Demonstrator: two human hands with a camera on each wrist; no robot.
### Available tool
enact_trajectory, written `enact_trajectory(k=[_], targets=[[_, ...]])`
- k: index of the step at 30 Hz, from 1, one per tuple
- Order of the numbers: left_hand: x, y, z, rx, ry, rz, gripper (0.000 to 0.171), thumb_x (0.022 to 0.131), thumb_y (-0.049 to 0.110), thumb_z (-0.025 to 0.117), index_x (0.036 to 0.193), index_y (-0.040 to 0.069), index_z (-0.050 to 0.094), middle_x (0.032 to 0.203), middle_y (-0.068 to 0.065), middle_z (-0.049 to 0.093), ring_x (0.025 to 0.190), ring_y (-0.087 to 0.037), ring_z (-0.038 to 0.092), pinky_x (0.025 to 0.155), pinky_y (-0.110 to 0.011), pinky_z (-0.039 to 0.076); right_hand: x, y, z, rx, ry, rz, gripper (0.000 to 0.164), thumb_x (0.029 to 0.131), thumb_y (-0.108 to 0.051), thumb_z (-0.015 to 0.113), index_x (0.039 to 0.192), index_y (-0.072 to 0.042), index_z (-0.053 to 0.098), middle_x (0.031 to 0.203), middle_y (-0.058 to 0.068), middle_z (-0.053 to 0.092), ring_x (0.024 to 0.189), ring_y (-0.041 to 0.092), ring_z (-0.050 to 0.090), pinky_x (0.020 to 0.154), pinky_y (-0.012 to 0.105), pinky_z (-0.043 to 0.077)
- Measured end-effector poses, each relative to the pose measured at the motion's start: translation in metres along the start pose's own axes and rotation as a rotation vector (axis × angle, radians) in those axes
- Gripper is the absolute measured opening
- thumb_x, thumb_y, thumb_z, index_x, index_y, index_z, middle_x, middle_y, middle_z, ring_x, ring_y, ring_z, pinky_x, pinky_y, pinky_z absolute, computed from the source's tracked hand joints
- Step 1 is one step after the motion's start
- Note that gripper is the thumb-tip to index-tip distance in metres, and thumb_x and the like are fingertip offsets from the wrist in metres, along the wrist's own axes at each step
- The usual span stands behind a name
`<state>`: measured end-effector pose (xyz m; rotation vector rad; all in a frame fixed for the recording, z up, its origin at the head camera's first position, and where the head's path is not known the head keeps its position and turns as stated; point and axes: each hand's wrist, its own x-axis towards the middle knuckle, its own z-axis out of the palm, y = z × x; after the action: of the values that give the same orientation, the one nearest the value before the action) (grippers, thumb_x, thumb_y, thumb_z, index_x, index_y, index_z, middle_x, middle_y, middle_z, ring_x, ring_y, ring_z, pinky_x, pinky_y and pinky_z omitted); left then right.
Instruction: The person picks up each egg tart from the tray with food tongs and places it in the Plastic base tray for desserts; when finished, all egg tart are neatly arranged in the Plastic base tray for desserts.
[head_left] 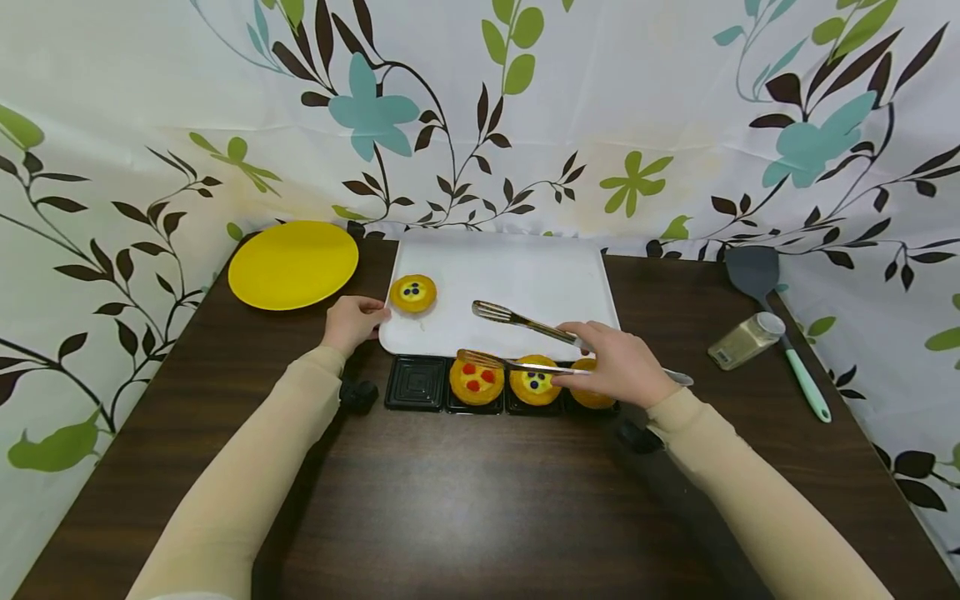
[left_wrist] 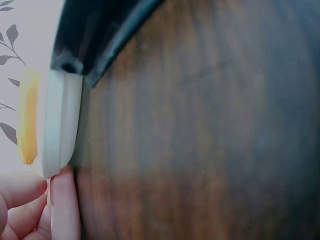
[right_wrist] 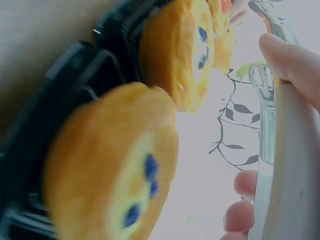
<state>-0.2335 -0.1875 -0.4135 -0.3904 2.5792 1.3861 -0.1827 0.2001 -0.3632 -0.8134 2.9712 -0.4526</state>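
Note:
My left hand (head_left: 354,323) pinches the left edge of a white tray (head_left: 517,275), thumb above and finger beneath in the left wrist view. On that tray's left side sits a blueberry-topped tart (head_left: 412,293). My right hand (head_left: 618,365) grips metal tongs (head_left: 542,327) whose arms are spread. One tip hangs over the white tray, the other over a red-topped tart (head_left: 477,385). That tart, a blueberry tart (head_left: 534,385) and a third tart (right_wrist: 100,150), partly hidden by my hand in the head view, sit in a black compartmented tray (head_left: 415,383); its leftmost compartment shows a bare bottom.
A yellow plate (head_left: 294,265) lies at the back left of the dark wooden table (head_left: 450,500). Toward the right are a shaker jar (head_left: 746,340) and a grey spatula (head_left: 753,271) with a mint handle. A patterned cloth (head_left: 480,108) hangs behind the table.

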Motion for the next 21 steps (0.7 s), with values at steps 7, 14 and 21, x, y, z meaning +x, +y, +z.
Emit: enact_trajectory(k=[7,14,21], targets=[[0.001,-0.001,0.001,0.004,0.003,-0.001,0.037,0.096,0.02,0.057,0.125,-0.003,0.058,0.116,-0.022,0.059,0.099,-0.03,0.062,0.084,-0.035,0.056,0.03,-0.005,-0.008,-0.005,-0.011,-0.002,0.079,0.073,-0.061,0.072,0.134,-0.016,0.051,0.116,0.008,0.063,0.088,0.023,0.064,0.064,0.036,0.054],[0.0,0.001,0.002,-0.002,0.012,0.011,0.035,0.095,0.019,0.058,0.122,-0.004,0.059,0.113,-0.022,0.059,0.098,-0.03,0.062,0.083,-0.035,0.056,0.062,-0.009,-0.009,-0.028,-0.041,0.011,0.081,0.074,-0.063,0.068,0.137,-0.016,0.049,0.113,0.01,0.064,0.086,0.022,0.062,0.068,0.04,0.055],[-0.001,0.001,0.001,-0.002,0.021,0.006,0.033,0.095,0.018,0.058,0.121,-0.004,0.06,0.111,-0.022,0.06,0.096,-0.029,0.063,0.082,-0.034,0.057,0.092,-0.013,-0.002,-0.019,-0.074,0.044,0.08,0.075,-0.06,0.07,0.137,-0.014,0.048,0.122,0.012,0.061,0.097,0.026,0.062,0.078,0.044,0.054]])
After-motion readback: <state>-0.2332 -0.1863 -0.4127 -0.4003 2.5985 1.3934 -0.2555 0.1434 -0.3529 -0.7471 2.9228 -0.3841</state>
